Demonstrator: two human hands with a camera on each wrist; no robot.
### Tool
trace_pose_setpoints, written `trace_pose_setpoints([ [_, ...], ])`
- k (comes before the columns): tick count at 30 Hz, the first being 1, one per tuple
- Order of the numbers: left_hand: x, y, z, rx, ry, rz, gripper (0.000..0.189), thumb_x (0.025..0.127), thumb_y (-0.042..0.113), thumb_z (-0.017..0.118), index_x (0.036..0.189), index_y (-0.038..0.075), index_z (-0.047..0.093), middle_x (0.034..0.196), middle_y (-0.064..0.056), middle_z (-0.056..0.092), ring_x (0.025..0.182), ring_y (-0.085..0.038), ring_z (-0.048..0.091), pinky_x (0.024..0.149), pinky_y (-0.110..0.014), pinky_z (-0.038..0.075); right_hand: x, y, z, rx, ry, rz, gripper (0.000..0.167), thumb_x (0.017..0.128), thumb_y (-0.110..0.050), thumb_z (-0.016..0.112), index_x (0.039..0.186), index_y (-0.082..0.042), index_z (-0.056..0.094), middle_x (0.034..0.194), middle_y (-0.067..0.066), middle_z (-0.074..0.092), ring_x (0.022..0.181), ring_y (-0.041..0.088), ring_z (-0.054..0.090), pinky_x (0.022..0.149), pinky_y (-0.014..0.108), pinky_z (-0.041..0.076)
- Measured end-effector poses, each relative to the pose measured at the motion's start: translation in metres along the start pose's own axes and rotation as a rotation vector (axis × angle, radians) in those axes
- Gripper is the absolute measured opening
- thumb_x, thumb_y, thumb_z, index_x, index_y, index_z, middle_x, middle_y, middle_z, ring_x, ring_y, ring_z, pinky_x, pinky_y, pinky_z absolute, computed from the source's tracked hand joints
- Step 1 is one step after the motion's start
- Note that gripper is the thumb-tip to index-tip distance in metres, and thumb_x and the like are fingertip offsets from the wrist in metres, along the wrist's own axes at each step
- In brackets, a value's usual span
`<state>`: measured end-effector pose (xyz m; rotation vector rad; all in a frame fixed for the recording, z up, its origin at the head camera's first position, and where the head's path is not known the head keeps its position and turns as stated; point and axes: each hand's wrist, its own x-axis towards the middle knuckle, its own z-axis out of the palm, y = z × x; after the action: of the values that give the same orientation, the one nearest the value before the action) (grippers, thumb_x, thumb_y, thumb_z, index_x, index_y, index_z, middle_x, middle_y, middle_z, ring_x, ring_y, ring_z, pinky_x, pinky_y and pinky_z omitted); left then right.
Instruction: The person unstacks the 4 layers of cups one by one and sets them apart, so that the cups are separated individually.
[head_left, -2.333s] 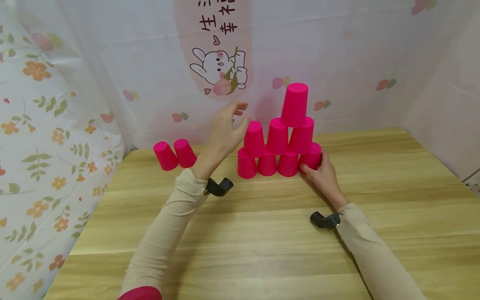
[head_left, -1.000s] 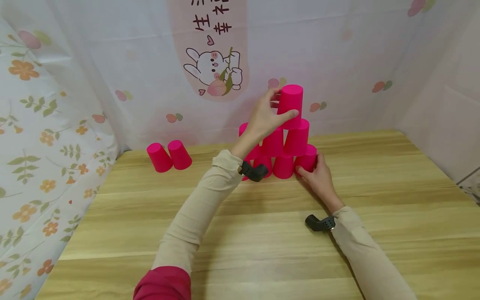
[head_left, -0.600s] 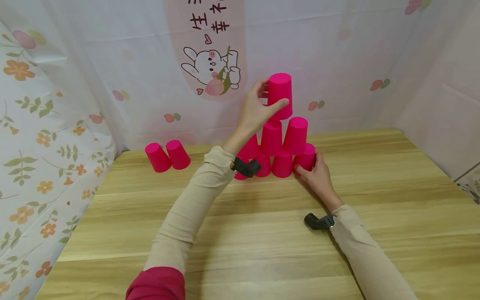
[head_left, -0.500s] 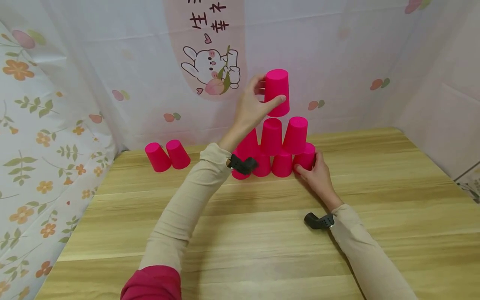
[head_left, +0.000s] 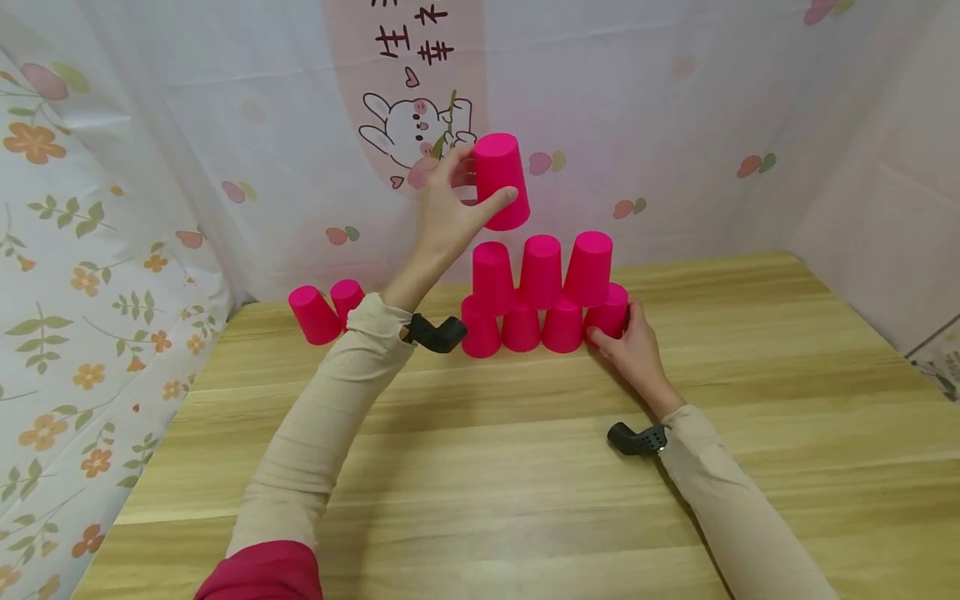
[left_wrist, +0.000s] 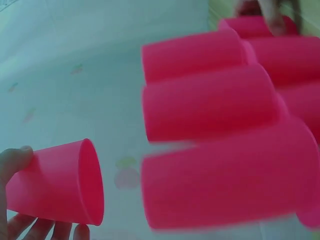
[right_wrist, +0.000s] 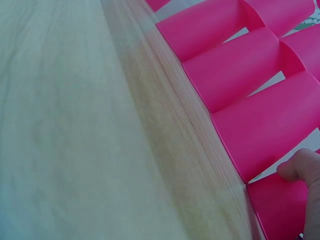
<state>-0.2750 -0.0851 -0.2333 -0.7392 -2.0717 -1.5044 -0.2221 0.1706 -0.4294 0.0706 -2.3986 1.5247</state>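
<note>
My left hand [head_left: 447, 212] grips a pink cup [head_left: 501, 182] upside down in the air, above the left end of the stacked cups. The left wrist view shows that held cup [left_wrist: 52, 182] apart from the stack, its mouth visible. Below it, three inverted cups form an upper row; the middle one [head_left: 542, 271] stands between the other two. They rest on a bottom row of several inverted cups, such as the leftmost [head_left: 481, 329]. My right hand [head_left: 636, 346] holds the bottom row's rightmost cup [head_left: 609, 305] between thumb and fingers; its thumb shows in the right wrist view.
Two more pink cups stand at the table's back left; the nearer-left one [head_left: 314, 315] is fully visible, the other [head_left: 347, 298] partly behind my left sleeve. The wooden table [head_left: 525, 483] meets a printed white curtain [head_left: 697, 150] behind the stack.
My left hand came over empty, took the cup from atop the upper row's right side, lifted it and carried it left. My right hand has kept its hold on the end cup.
</note>
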Motion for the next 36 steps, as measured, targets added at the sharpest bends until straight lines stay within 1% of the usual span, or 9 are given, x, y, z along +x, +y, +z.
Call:
trace_pose_setpoints([
  [5,-0.003,-0.003,-0.02,0.033,0.063,-0.033,0.058,0.076,0.016,0.075,0.126,-0.001,0.05,0.113,-0.012,0.06,0.101,-0.02,0.057,0.079,-0.027,0.052,0.002,0.0,0.0,0.006,-0.002,-0.001,0.059,0.082,-0.011,0.064,0.13,0.003,0.031,0.121,0.021,0.048,0.107,0.036,0.049,0.091,0.048,0.042],
  [8,-0.009,0.006,-0.033,0.046,0.077,-0.061,0.056,0.077,0.012,0.073,0.125,-0.003,0.049,0.114,-0.015,0.06,0.102,-0.023,0.057,0.08,-0.029,0.051,0.003,0.0,0.0,0.009,0.0,0.001,0.059,0.082,-0.011,0.064,0.129,0.003,0.032,0.121,0.021,0.048,0.107,0.035,0.05,0.091,0.047,0.042],
  [12,-0.021,0.021,-0.05,0.08,0.096,-0.075,0.052,0.079,0.009,0.07,0.124,-0.006,0.049,0.114,-0.018,0.059,0.101,-0.026,0.056,0.08,-0.03,0.051,0.001,-0.001,0.001,0.005,-0.001,0.001,0.059,0.082,-0.011,0.065,0.129,0.003,0.032,0.12,0.022,0.048,0.106,0.036,0.05,0.091,0.048,0.042],
  [15,-0.029,0.022,-0.065,0.112,0.115,-0.091,0.05,0.08,0.009,0.069,0.123,-0.006,0.05,0.115,-0.018,0.058,0.101,-0.025,0.056,0.08,-0.029,0.051,0.0,-0.002,0.002,0.008,-0.008,0.001,0.06,0.082,-0.012,0.066,0.13,0.003,0.032,0.121,0.022,0.048,0.106,0.037,0.05,0.09,0.049,0.043],
  [18,-0.034,0.015,-0.081,0.14,0.136,-0.115,0.049,0.08,0.011,0.07,0.122,-0.004,0.051,0.114,-0.016,0.059,0.1,-0.025,0.056,0.079,-0.029,0.051,0.0,-0.002,0.003,0.016,-0.01,0.001,0.061,0.082,-0.012,0.066,0.13,0.003,0.032,0.121,0.021,0.048,0.106,0.036,0.05,0.09,0.048,0.043],
  [26,-0.044,-0.032,-0.129,0.231,0.197,-0.167,0.053,0.078,0.027,0.074,0.123,0.009,0.054,0.113,-0.003,0.061,0.1,-0.016,0.056,0.077,-0.023,0.05,0.001,-0.002,0.001,0.004,0.001,0.011,0.059,0.082,-0.011,0.065,0.129,0.002,0.032,0.12,0.022,0.048,0.106,0.036,0.05,0.091,0.048,0.042],
  [31,-0.057,-0.043,-0.152,0.295,0.248,-0.21,0.052,0.078,0.03,0.074,0.123,0.012,0.055,0.112,-0.002,0.061,0.1,-0.015,0.056,0.076,-0.02,0.05,0.001,-0.001,0.0,0.004,-0.007,0.014,0.059,0.083,-0.011,0.065,0.13,0.003,0.031,0.122,0.022,0.048,0.108,0.036,0.049,0.092,0.048,0.042],
  [34,-0.065,-0.05,-0.164,0.31,0.276,-0.225,0.051,0.078,0.028,0.074,0.123,0.01,0.055,0.111,-0.003,0.061,0.098,-0.015,0.056,0.074,-0.019,0.049,0.001,-0.001,0.0,0.0,-0.01,0.013,0.059,0.083,-0.011,0.064,0.13,0.003,0.031,0.122,0.022,0.047,0.108,0.037,0.049,0.092,0.049,0.041],
  [36,-0.07,-0.055,-0.171,0.316,0.291,-0.253,0.052,0.079,0.027,0.073,0.124,0.01,0.053,0.112,-0.002,0.06,0.098,-0.013,0.055,0.074,-0.017,0.049,0.001,-0.002,0.0,-0.003,-0.01,0.014,0.059,0.083,-0.011,0.064,0.13,0.003,0.031,0.122,0.022,0.047,0.108,0.037,0.049,0.092,0.049,0.042],
])
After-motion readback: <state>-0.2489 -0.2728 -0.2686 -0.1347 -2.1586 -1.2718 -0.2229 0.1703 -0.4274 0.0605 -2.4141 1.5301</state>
